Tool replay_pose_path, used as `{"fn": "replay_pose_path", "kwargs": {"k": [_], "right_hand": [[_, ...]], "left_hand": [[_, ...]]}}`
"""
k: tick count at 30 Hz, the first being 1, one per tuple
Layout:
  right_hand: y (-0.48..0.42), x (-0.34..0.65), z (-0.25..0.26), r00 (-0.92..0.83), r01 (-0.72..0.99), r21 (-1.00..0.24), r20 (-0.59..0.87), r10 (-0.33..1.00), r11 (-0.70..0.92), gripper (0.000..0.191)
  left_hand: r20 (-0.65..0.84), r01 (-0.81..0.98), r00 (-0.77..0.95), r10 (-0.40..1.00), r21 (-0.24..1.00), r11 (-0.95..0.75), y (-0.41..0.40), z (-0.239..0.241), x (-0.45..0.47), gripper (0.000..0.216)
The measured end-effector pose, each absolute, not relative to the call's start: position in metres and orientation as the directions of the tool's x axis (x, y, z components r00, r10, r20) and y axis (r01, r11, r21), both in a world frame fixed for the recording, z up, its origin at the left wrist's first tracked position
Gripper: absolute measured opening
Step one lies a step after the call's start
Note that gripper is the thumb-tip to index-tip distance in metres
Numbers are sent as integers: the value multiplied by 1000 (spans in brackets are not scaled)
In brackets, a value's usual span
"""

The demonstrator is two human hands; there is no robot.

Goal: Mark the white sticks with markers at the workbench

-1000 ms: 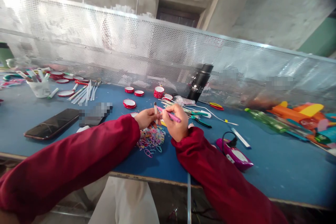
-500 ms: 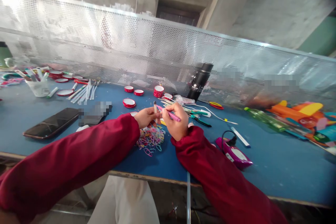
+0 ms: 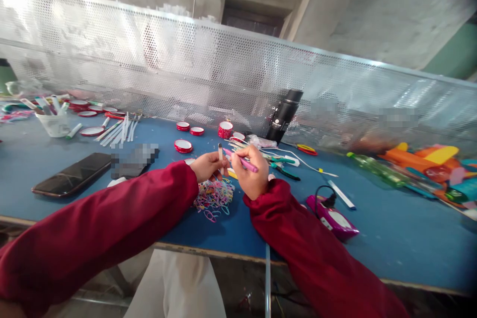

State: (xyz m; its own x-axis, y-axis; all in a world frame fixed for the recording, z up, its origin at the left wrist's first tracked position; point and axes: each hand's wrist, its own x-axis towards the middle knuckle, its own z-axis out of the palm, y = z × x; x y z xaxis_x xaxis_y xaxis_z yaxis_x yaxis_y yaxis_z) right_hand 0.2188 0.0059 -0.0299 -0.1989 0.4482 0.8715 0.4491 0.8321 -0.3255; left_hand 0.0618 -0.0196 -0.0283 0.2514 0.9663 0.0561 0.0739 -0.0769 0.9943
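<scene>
My left hand (image 3: 208,166) pinches a small pale wooden stick (image 3: 220,151) upright; its top end is dark. In my right hand (image 3: 252,171) is a pink-purple marker pen (image 3: 247,163), held in a writing grip with its tip pointing left at the stick. Whether the tip touches the stick I cannot tell. Below both hands lies a loose pile of coloured rubber bands (image 3: 214,198) on the blue table (image 3: 231,233). A yellow thing, partly hidden, shows between the hands.
Red-rimmed round tins (image 3: 183,146) stand behind my hands. Left are a phone (image 3: 74,174) and a white cup of markers (image 3: 54,124). Right are pliers (image 3: 285,171), a purple box with a cable (image 3: 333,221) and a plastic bottle (image 3: 376,169). A black flask (image 3: 285,117) leans against the mesh screen.
Both hands keep nearly the same place and hold the same things. The marker pen has shifted very slightly.
</scene>
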Motion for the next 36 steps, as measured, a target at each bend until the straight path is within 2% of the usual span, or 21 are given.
{"fn": "replay_pose_path", "kwargs": {"k": [17,36], "right_hand": [[1,216,-29,-230,452,-319,860,455,833,9],[3,217,-29,-242,448,-322,854,460,834,8]], "left_hand": [[72,123,277,958,986,-109,-22,-27,62,21],[74,101,271,960,989,-105,-20,-30,61,23]]}}
